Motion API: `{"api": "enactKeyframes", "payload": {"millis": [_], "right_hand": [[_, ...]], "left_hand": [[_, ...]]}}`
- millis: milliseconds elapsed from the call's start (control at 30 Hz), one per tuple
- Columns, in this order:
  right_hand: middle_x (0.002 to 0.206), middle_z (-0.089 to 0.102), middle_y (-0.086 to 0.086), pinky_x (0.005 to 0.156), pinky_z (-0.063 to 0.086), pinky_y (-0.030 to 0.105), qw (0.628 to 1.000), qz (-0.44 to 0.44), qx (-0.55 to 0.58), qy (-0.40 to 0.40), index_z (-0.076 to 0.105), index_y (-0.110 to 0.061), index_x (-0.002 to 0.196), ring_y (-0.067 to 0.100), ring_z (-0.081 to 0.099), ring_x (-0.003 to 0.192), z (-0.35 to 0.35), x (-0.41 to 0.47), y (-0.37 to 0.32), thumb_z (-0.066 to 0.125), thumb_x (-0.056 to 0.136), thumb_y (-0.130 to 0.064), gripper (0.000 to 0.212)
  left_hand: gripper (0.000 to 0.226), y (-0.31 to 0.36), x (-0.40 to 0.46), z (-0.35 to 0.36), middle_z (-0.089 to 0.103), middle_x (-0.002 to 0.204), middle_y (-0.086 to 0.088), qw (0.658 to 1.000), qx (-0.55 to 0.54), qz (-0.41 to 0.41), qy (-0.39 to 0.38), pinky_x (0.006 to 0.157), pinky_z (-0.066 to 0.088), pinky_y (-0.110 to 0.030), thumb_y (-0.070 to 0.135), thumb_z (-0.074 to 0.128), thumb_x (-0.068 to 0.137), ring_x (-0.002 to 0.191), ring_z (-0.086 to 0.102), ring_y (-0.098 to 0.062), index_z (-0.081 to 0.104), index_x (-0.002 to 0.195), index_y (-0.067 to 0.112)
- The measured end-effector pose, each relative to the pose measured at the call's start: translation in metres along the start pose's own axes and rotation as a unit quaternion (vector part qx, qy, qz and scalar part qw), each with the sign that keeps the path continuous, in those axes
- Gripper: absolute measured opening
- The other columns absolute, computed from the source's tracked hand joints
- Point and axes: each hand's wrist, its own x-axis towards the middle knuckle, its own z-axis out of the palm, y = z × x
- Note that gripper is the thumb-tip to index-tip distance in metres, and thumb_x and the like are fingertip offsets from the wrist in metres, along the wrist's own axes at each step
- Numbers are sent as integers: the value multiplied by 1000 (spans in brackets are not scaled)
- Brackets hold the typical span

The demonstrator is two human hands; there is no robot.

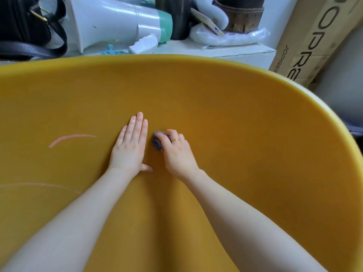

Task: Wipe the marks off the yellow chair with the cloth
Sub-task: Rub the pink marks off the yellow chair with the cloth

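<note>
The yellow chair [245, 118] fills most of the view, its curved shell seen from above. My right hand [177, 153] presses a small bunched purple cloth [157, 142] against the seat near the middle; only the cloth's left part shows past my fingers. My left hand [130, 146] lies flat on the seat just left of the cloth, fingers together and holding nothing. A pink curved mark [71, 138] runs across the seat to the left. A fainter pink line [41, 185] lies lower left.
Behind the chair's rim stand a white and green megaphone [117, 20], a black bag [25, 30], a white box [235, 54] with clutter on it, and a brown cardboard box [314, 42] leaning at the right.
</note>
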Motion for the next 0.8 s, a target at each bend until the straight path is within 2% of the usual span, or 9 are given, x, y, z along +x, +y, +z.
{"api": "enactKeyframes", "payload": {"millis": [67,133,200,267,367,467,600,733,800], "right_hand": [[107,59,17,61,44,31,995,46,-30,86,61,-10,112,35,55,73,-24,-3,11,59,67,-2,46],[110,53,13,65,42,31,971,92,-73,210,59,-11,113,33,52,75,-51,2,34,49,72,-5,43],[117,36,7,72,34,35,937,136,-119,297,48,-13,121,30,41,87,-77,8,63,49,78,-2,44],[119,27,7,75,31,38,908,183,-161,341,38,-13,125,27,32,90,-92,15,85,47,81,-1,47],[120,24,7,74,40,38,896,195,-192,350,31,-8,126,28,31,90,-76,27,88,40,81,2,48],[120,26,10,71,43,36,907,188,-139,351,32,-6,124,28,32,88,-39,53,66,32,77,-1,47],[119,28,9,73,32,35,930,179,-39,319,35,-9,122,27,33,87,-6,76,27,30,75,-6,48],[118,32,10,72,36,36,969,90,-13,231,38,-10,123,29,40,85,6,72,5,33,78,-10,45],[119,36,13,69,44,36,987,3,-15,159,41,-11,123,32,48,82,12,58,-1,35,79,-13,45]], "left_hand": [[140,-3,-4,-5,-29,151,-15,999,39,2,-14,115,-10,-35,67,68,62,143,-18,-27,-34,133,2],[141,-6,-3,-11,-29,150,-19,998,60,-20,-11,110,-17,-38,72,64,60,142,-19,-31,-38,129,2],[144,-7,0,-17,-29,149,-23,997,56,-42,-10,107,-20,-40,75,64,57,141,-19,-35,-39,128,3],[146,-7,3,-18,-30,148,-23,998,45,-40,-10,107,-18,-39,75,64,55,141,-20,-35,-40,127,3],[146,-8,5,-13,-33,147,-21,999,22,-26,-6,107,-17,-38,75,64,55,140,-23,-34,-42,127,5],[151,-12,7,-9,-38,145,-15,1000,-3,-11,19,109,-18,-37,76,68,50,137,-29,-29,-41,131,9],[161,-20,12,-2,-23,149,-13,999,-7,-10,32,112,-19,-33,74,76,24,139,-16,-29,-19,139,13],[165,-17,14,0,0,153,-18,999,-11,-18,32,115,0,-35,69,79,11,141,5,-32,1,144,9],[161,-12,11,-8,0,156,-15,999,-4,-27,17,116,4,-35,67,81,22,144,8,-31,-1,148,9]]}}
